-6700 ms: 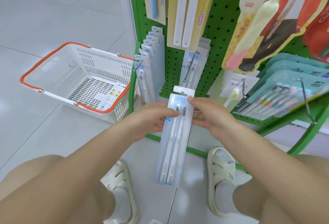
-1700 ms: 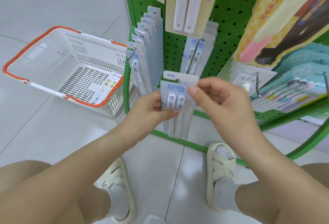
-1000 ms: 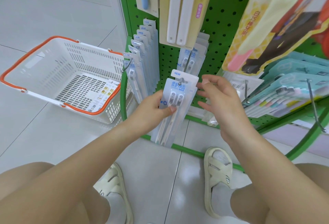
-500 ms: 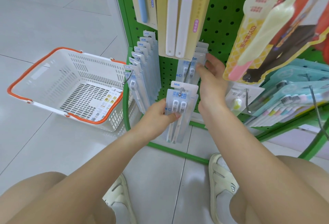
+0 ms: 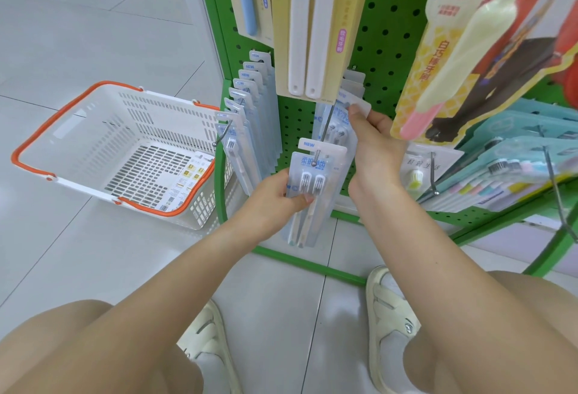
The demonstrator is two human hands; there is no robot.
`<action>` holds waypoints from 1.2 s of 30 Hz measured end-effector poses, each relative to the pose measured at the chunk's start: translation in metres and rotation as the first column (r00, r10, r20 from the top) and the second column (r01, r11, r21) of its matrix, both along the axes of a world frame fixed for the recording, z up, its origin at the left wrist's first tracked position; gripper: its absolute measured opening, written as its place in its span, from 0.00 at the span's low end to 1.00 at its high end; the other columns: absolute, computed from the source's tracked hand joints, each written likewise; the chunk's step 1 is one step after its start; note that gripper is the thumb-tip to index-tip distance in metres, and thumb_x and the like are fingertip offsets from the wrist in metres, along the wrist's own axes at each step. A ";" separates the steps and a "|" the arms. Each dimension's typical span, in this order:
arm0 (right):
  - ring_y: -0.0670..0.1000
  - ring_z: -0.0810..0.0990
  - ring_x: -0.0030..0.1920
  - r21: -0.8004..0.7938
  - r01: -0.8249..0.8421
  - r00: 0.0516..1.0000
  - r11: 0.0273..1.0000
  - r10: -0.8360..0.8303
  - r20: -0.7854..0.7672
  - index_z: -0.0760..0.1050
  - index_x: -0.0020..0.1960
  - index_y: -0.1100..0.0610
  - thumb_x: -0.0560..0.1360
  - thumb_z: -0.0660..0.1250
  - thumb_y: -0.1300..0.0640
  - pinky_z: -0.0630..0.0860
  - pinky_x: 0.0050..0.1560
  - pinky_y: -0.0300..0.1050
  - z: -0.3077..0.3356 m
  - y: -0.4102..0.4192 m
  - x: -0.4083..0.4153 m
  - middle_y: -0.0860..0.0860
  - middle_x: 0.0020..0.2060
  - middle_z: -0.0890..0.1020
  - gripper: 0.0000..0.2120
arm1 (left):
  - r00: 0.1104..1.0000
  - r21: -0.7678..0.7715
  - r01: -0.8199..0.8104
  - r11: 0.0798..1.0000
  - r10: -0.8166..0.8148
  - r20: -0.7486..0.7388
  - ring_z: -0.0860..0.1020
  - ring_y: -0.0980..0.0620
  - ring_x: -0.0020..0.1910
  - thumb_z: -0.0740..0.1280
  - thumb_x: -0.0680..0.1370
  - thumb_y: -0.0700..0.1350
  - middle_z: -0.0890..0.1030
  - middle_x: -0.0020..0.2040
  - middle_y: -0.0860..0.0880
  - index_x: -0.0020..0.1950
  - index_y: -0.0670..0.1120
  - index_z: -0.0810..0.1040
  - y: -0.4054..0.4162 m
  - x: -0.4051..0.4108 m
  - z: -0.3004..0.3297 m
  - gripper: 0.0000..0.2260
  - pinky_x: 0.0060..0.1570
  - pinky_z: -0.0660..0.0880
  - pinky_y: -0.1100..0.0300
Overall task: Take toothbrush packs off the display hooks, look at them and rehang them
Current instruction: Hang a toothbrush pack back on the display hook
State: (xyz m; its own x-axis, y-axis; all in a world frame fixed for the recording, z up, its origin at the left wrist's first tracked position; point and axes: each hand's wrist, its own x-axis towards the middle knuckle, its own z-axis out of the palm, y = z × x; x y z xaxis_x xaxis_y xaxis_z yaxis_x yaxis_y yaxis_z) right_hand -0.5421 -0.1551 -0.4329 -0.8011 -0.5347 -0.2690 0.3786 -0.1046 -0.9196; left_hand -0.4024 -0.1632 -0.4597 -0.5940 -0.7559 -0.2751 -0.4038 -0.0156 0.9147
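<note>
Left hand [image 5: 275, 203]: thumb and fingers curled round the front toothbrush pack [image 5: 311, 187], which hangs at the hook's tip [image 5: 318, 153].
Right hand [image 5: 373, 140]: pinching the top card of a rear pack [image 5: 352, 102]; probably on the same hook, partly hidden.
Pegboard [image 5: 391, 27]: green, behind both packs.
Basket [image 5: 122, 149]: white, orange handles, on the floor at left.

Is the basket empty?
No, the basket has flat printed cards or packs lying on its bottom near the right corner.
</note>
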 end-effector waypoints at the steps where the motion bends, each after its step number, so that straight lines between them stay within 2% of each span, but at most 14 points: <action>1: 0.33 0.78 0.34 -0.010 0.005 0.999 1.000 -0.005 -0.037 0.78 0.53 0.63 0.75 0.70 0.61 0.71 0.38 0.24 0.000 0.003 0.001 0.50 0.43 0.81 0.08 | 1.000 -0.003 0.002 1.000 -0.002 0.005 0.76 0.54 0.60 0.66 0.80 0.40 0.80 0.60 0.51 0.63 0.50 0.76 0.000 0.000 0.000 0.12 0.61 0.70 0.59; 4: 0.44 0.82 0.48 0.006 -0.003 0.992 1.000 0.003 -0.127 0.76 0.59 0.66 0.78 0.66 0.61 0.77 0.52 0.34 -0.004 0.010 0.008 0.55 0.51 0.83 0.12 | 1.000 -0.020 0.001 1.000 0.000 0.017 0.76 0.53 0.60 0.66 0.80 0.42 0.80 0.61 0.51 0.64 0.49 0.76 -0.001 0.000 0.000 0.13 0.61 0.70 0.59; 6: 0.49 0.81 0.50 0.065 -0.008 0.983 0.998 0.020 -0.181 0.75 0.57 0.63 0.79 0.63 0.59 0.76 0.57 0.43 -0.009 0.018 0.012 0.54 0.50 0.82 0.09 | 1.000 -0.032 0.004 0.999 -0.003 0.024 0.76 0.54 0.60 0.66 0.80 0.42 0.80 0.60 0.52 0.64 0.49 0.76 -0.001 0.000 0.000 0.13 0.60 0.70 0.59; 9: 0.41 0.79 0.44 0.108 -0.034 0.960 0.994 0.063 -0.274 0.71 0.52 0.55 0.81 0.61 0.58 0.74 0.48 0.33 -0.020 0.034 0.015 0.49 0.46 0.81 0.02 | 1.000 -0.032 0.002 0.999 -0.001 0.029 0.75 0.53 0.61 0.66 0.80 0.42 0.79 0.61 0.52 0.64 0.50 0.75 -0.001 -0.001 -0.001 0.13 0.59 0.69 0.60; 11: 0.35 0.77 0.39 0.113 -0.062 0.938 0.992 0.096 -0.332 0.70 0.50 0.53 0.81 0.60 0.59 0.70 0.41 0.28 -0.023 0.046 0.016 0.46 0.43 0.80 0.02 | 1.000 -0.033 0.006 0.999 -0.005 0.030 0.75 0.53 0.61 0.66 0.80 0.42 0.79 0.61 0.52 0.64 0.49 0.75 -0.002 -0.001 -0.001 0.13 0.58 0.69 0.61; 15: 0.37 0.74 0.35 0.146 -0.150 0.849 0.978 0.203 -0.488 0.69 0.47 0.47 0.80 0.61 0.59 0.68 0.38 0.30 -0.023 0.078 0.022 0.46 0.38 0.77 0.08 | 0.999 -0.030 0.000 1.000 0.001 0.032 0.75 0.57 0.56 0.66 0.80 0.42 0.79 0.57 0.54 0.61 0.52 0.74 -0.002 -0.001 0.000 0.11 0.45 0.68 0.76; 19: 0.38 0.73 0.33 0.149 -0.195 0.822 0.969 0.245 -0.514 0.70 0.46 0.48 0.80 0.62 0.60 0.68 0.35 0.29 -0.020 0.105 0.023 0.46 0.36 0.77 0.08 | 1.000 0.006 0.012 1.000 -0.012 0.024 0.74 0.67 0.48 0.66 0.80 0.40 0.78 0.53 0.56 0.59 0.52 0.75 -0.002 -0.001 0.001 0.11 0.39 0.68 0.82; 22: 0.42 0.76 0.38 0.140 -0.216 0.814 0.966 0.257 -0.520 0.73 0.47 0.49 0.79 0.64 0.57 0.71 0.40 0.34 -0.017 0.117 0.021 0.48 0.39 0.80 0.04 | 1.000 0.028 0.017 0.999 -0.018 0.016 0.75 0.66 0.49 0.66 0.79 0.40 0.79 0.53 0.56 0.60 0.51 0.76 -0.003 -0.002 0.001 0.11 0.43 0.69 0.80; 24: 0.49 0.77 0.41 0.133 -0.263 0.799 0.956 0.293 -0.525 0.74 0.48 0.50 0.78 0.65 0.53 0.72 0.42 0.41 -0.013 0.124 0.023 0.53 0.41 0.82 0.01 | 1.000 0.037 0.002 0.999 -0.002 0.015 0.78 0.59 0.53 0.68 0.78 0.39 0.81 0.54 0.55 0.59 0.51 0.77 -0.003 -0.002 0.001 0.11 0.53 0.72 0.72; 26: 0.52 0.78 0.42 0.114 -0.322 0.793 0.940 0.334 -0.510 0.75 0.47 0.50 0.77 0.64 0.53 0.73 0.45 0.42 -0.009 0.130 0.027 0.54 0.42 0.82 0.02 | 1.000 0.040 -0.008 0.999 0.007 0.020 0.79 0.55 0.57 0.70 0.77 0.39 0.82 0.56 0.53 0.58 0.51 0.77 -0.004 0.000 0.002 0.13 0.63 0.73 0.59; 28: 0.46 0.77 0.39 0.088 -0.378 0.803 0.922 0.373 -0.465 0.75 0.46 0.51 0.79 0.65 0.58 0.73 0.42 0.37 -0.006 0.132 0.031 0.48 0.37 0.82 0.04 | 1.000 0.038 -0.006 0.999 0.004 0.030 0.79 0.54 0.59 0.71 0.75 0.37 0.81 0.58 0.52 0.61 0.50 0.77 -0.005 0.004 0.005 0.16 0.65 0.72 0.54; 32: 0.41 0.81 0.38 0.077 -0.458 0.860 0.886 0.463 -0.216 0.77 0.47 0.58 0.78 0.64 0.62 0.75 0.41 0.33 -0.003 0.128 0.034 0.45 0.36 0.84 0.04 | 0.991 0.018 -0.121 0.992 0.120 0.050 0.73 0.53 0.66 0.70 0.76 0.38 0.75 0.66 0.51 0.67 0.48 0.73 0.000 0.017 0.018 0.20 0.61 0.71 0.59; 34: 0.44 0.81 0.39 0.105 -0.488 0.866 0.866 0.496 -0.064 0.79 0.47 0.56 0.77 0.66 0.59 0.76 0.45 0.39 -0.007 0.125 0.035 0.47 0.37 0.84 0.04 | 0.981 0.027 -0.188 0.982 0.186 0.053 0.72 0.56 0.63 0.68 0.78 0.40 0.73 0.65 0.53 0.69 0.50 0.71 0.011 0.029 0.024 0.21 0.55 0.68 0.65; 36: 0.47 0.81 0.37 0.120 -0.520 0.854 0.846 0.515 0.071 0.79 0.45 0.55 0.77 0.66 0.57 0.77 0.44 0.43 -0.011 0.123 0.036 0.50 0.38 0.84 0.04 | 0.965 0.099 -0.261 0.960 0.263 -0.002 0.75 0.56 0.60 0.66 0.79 0.43 0.75 0.65 0.54 0.68 0.50 0.73 0.021 0.042 0.025 0.17 0.57 0.70 0.62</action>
State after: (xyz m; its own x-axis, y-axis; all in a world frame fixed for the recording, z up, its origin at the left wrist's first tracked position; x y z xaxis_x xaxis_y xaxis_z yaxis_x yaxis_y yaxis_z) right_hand -0.5060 -0.0323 -0.4434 -0.4071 -0.8272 -0.3874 0.3765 0.2345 -0.8963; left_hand -0.3609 -0.1418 -0.4350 -0.3837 -0.8556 -0.3474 -0.3596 -0.2081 0.9096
